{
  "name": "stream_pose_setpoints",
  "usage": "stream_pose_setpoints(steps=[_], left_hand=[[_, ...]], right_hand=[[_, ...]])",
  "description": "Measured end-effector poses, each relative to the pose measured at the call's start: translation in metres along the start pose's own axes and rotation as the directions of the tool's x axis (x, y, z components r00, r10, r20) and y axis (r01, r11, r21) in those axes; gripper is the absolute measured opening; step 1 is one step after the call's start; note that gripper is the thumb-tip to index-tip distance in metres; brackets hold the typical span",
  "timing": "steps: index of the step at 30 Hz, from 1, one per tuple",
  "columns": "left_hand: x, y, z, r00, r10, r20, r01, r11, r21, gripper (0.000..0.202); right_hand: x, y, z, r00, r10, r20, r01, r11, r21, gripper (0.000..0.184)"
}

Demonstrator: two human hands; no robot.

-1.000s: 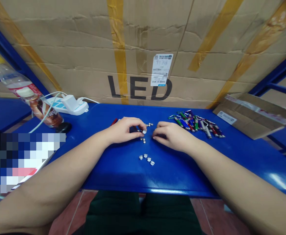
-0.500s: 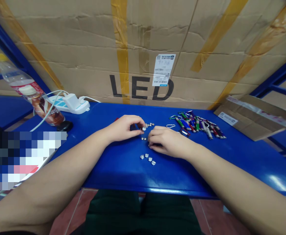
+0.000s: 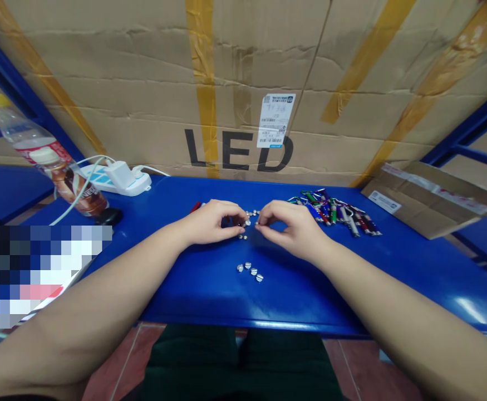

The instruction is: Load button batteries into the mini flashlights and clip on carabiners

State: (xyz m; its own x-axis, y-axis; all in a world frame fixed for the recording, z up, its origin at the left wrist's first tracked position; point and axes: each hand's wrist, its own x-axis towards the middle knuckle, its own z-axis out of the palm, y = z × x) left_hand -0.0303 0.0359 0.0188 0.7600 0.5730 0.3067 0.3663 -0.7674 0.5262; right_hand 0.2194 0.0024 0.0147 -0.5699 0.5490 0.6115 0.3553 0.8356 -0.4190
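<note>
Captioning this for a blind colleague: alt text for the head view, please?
The left hand and right hand pinch toward small silver discs on a blue table; a short row of discs lies just below them, a pile of colourful keychain flashlights to the right.

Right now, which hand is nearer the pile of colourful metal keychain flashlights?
The right: the right hand sits just left of the flashlight pile; the left hand lies farther left, beyond the right hand.

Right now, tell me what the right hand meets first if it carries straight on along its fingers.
The small silver discs just past the right hand, then the left hand beyond them. Depth is unclear, so its fingertips may already touch them.
</note>
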Motion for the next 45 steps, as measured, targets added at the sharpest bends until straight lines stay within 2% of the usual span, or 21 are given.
stream_pose_setpoints(steps=[2, 14, 17, 19, 21, 24, 26, 28, 31, 34, 36, 37, 41, 45], left_hand=[[0.000, 0.001, 0.001, 1.000, 0.019, 0.009, -0.019, 1.000, -0.009, 0.015], [0.001, 0.002, 0.004, 0.998, 0.056, 0.027, -0.055, 0.998, -0.035, 0.016], [0.001, 0.001, 0.004, 0.998, 0.049, 0.030, -0.047, 0.998, -0.043, 0.016], [0.001, 0.002, 0.003, 0.999, 0.033, 0.037, -0.031, 0.998, -0.047, 0.016], [0.001, 0.002, 0.003, 0.999, 0.010, 0.045, -0.008, 0.999, -0.044, 0.017], [0.001, 0.004, 0.003, 0.999, -0.014, 0.049, 0.016, 0.999, -0.037, 0.017], [0.001, 0.004, 0.003, 0.999, -0.019, 0.045, 0.020, 0.999, -0.036, 0.017], [0.001, 0.004, 0.003, 0.999, -0.019, 0.036, 0.020, 0.999, -0.030, 0.017], [0.001, 0.003, 0.003, 0.999, -0.018, 0.031, 0.018, 1.000, -0.015, 0.018], [0.001, 0.002, 0.003, 0.999, -0.018, 0.047, 0.018, 1.000, -0.007, 0.021], [0.001, 0.002, 0.003, 0.998, -0.015, 0.053, 0.015, 1.000, -0.004, 0.022], [0.001, 0.002, 0.004, 0.999, -0.011, 0.053, 0.011, 1.000, -0.004, 0.023], [0.002, 0.004, 0.004, 0.999, 0.020, 0.043, -0.019, 1.000, -0.023, 0.023], [0.002, 0.005, 0.005, 0.998, 0.041, 0.040, -0.039, 0.998, -0.049, 0.023]], right_hand=[[0.001, 0.000, 0.001, 0.999, -0.002, -0.052, 0.003, 1.000, 0.019, 0.011], [0.000, 0.001, -0.001, 0.982, -0.134, 0.130, 0.139, 0.990, -0.029, 0.010], [0.001, 0.000, -0.010, 0.984, -0.137, 0.117, 0.147, 0.986, -0.080, 0.009], [0.000, 0.000, -0.019, 0.992, -0.068, 0.103, 0.084, 0.984, -0.159, 0.007], [-0.001, 0.002, -0.027, 0.985, 0.056, 0.162, -0.017, 0.971, -0.237, 0.010], [-0.003, 0.006, -0.031, 0.909, 0.236, 0.342, -0.134, 0.946, -0.296, 0.024], [-0.004, 0.009, -0.027, 0.864, 0.292, 0.410, -0.176, 0.938, -0.298, 0.021], [-0.004, 0.012, -0.021, 0.848, 0.309, 0.429, -0.195, 0.937, -0.290, 0.014], [-0.004, 0.014, -0.017, 0.871, 0.313, 0.379, -0.242, 0.944, -0.222, 0.009], [-0.003, 0.009, -0.018, 0.923, 0.331, 0.196, -0.342, 0.939, 0.024, 0.010], [-0.003, 0.004, -0.018, 0.939, 0.330, 0.093, -0.341, 0.924, 0.172, 0.015], [-0.002, 0.001, -0.017, 0.949, 0.308, 0.067, -0.315, 0.929, 0.192, 0.015], [0.000, -0.005, -0.013, 0.981, 0.185, 0.057, -0.190, 0.979, 0.079, 0.009], [0.000, -0.004, -0.010, 0.986, 0.155, 0.061, -0.158, 0.987, 0.038, 0.007]])
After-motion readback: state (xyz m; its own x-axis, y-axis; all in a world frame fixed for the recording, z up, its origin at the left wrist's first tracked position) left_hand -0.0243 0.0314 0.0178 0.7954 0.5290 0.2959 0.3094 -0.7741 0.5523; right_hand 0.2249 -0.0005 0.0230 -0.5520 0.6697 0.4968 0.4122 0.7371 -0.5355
